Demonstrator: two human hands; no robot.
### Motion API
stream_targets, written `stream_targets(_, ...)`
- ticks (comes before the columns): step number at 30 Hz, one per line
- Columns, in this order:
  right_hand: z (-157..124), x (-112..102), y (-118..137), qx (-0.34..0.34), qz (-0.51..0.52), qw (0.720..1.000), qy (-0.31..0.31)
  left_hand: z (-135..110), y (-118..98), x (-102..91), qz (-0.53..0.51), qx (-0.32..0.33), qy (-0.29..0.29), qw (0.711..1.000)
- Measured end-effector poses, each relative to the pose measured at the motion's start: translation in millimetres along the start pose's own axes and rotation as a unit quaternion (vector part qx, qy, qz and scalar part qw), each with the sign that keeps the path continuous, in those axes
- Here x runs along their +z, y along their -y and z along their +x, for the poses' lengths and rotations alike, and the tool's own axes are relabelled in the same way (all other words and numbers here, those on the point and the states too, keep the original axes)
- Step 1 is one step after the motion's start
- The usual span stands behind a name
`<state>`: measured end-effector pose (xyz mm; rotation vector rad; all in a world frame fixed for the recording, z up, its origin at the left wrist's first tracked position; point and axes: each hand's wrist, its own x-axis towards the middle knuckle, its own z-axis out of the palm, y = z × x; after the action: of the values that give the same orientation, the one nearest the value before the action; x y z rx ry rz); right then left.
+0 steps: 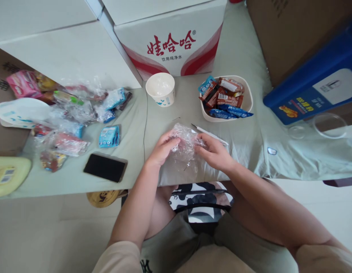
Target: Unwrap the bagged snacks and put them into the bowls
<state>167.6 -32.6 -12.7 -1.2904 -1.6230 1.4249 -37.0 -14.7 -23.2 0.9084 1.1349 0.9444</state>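
Observation:
A crumpled clear plastic bag (185,146) lies on the cloth-covered table near its front edge. My left hand (163,148) grips the bag's left side with curled fingers. My right hand (213,151) pinches its right side. Something reddish shows faintly through the plastic; I cannot make out what. A thin white stick-like tool (210,134) lies just behind my right hand.
A white bowl (249,99) of wrapped snacks stands at the back right, a paper cup (161,89) behind the bag. A black phone (105,167) and a pile of bagged snacks (68,125) lie to the left. Cardboard boxes (176,38) line the back; a blue box (315,79) sits right.

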Motion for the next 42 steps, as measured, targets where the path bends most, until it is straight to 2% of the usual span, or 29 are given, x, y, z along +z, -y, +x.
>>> stream_targets(9, -2.1, -1.6, 5.3, -0.002, -0.017, 0.999, 0.029, 1.0, 1.8, 0.4, 0.01, -0.02, -0.018, 1.0)
stream_targets(26, -2.4, -0.6, 4.8, -0.015, -0.085, 0.995, 0.053, 1.1, 5.1, -2.5, 0.053, -0.032, 0.003, 0.998)
stream_targets(33, -2.0, 0.1, 2.2, -0.027, -0.099, 0.993, 0.06, -0.5, 7.1, -1.6, 0.06, -0.035, -0.025, 0.997)
stream_targets(42, -1.6, 1.4, 1.2, -0.027, -0.109, 0.991, 0.075, -1.2, 5.3, -2.0, 0.095, -0.01, 0.006, 0.995)
